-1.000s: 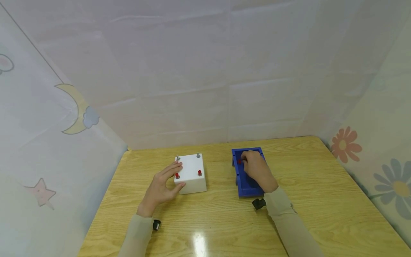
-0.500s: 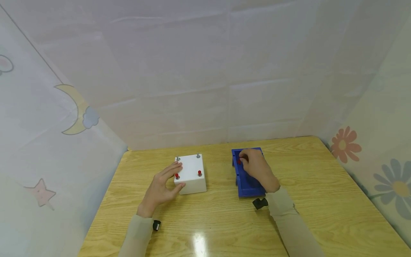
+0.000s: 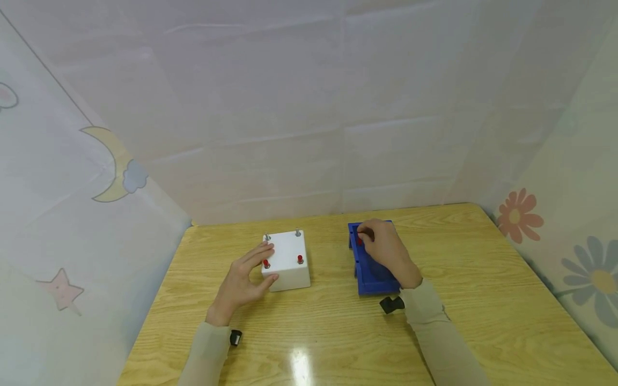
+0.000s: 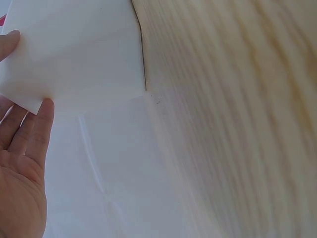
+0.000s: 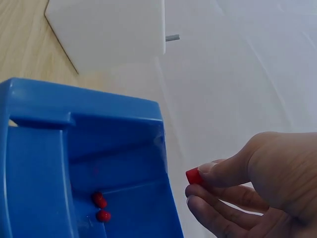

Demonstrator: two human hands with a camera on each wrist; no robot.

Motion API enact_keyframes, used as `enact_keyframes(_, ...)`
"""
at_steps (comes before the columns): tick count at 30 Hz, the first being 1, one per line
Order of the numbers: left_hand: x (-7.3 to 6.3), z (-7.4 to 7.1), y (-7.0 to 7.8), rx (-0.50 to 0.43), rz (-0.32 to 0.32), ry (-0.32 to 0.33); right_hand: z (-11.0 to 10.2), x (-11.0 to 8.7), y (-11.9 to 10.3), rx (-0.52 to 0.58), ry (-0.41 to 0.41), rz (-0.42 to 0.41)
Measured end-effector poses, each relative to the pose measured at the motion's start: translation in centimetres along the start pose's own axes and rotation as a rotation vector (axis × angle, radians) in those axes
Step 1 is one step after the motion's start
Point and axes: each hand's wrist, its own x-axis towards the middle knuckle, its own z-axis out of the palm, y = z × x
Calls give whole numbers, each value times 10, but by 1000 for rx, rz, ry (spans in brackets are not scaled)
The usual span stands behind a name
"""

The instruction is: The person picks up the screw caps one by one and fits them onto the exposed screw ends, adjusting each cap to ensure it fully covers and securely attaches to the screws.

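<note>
A white box (image 3: 286,249) sits left of centre, metal posts standing at its top corners. The near two posts wear red caps (image 3: 300,259); the far two show bare metal. My left hand (image 3: 243,277) holds the box by its left side, fingertips on the top edge and thumb on the front face. My right hand (image 3: 386,249) is over the blue tray (image 3: 376,287), thumb and fingers pinching a small red cap (image 5: 194,175), clearest in the right wrist view. Inside the tray lie two more red caps (image 5: 101,207). The hand hides part of the tray.
A wood-grain table (image 3: 309,332) bears both box and tray. Behind it rises a pale sheet wall (image 3: 309,134), with printed sheets at left and right. Some table surface separates the box from the tray.
My right hand has shifted slightly left and toward the far end of the tray. The left hand and the box have stayed in place.
</note>
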Motion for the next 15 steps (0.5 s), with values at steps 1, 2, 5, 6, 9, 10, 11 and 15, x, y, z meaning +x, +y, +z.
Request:
enact_keyframes(1, 0, 0, 0, 0, 2, 1, -1, 0, -1, 7, 4, -2)
enact_keyframes(2, 0, 0, 0, 0, 5, 2, -2, 0, -2, 15, 9, -5)
enact_keyframes(5, -1, 0, 2, 2, 15, 5, -3, 0, -4, 37, 26, -14)
enact_keyframes(6, -1, 0, 1, 3, 18, 8, -3, 1, -5, 42, 32, -20)
enact_keyframes(9, -1, 0, 1, 9, 23, 15, -2, 4, -7, 71, 46, -38)
enact_keyframes(10, -1, 0, 0, 11, 23, 15, -1, 5, -8, 83, 49, -45)
enact_keyframes(11, -1, 0, 0, 10, 22, 15, -1, 6, -9, 99, 50, -50)
enact_keyframes(15, 0, 1, -1, 7, 22, 10, 0, 10, -15, 130, 49, -58)
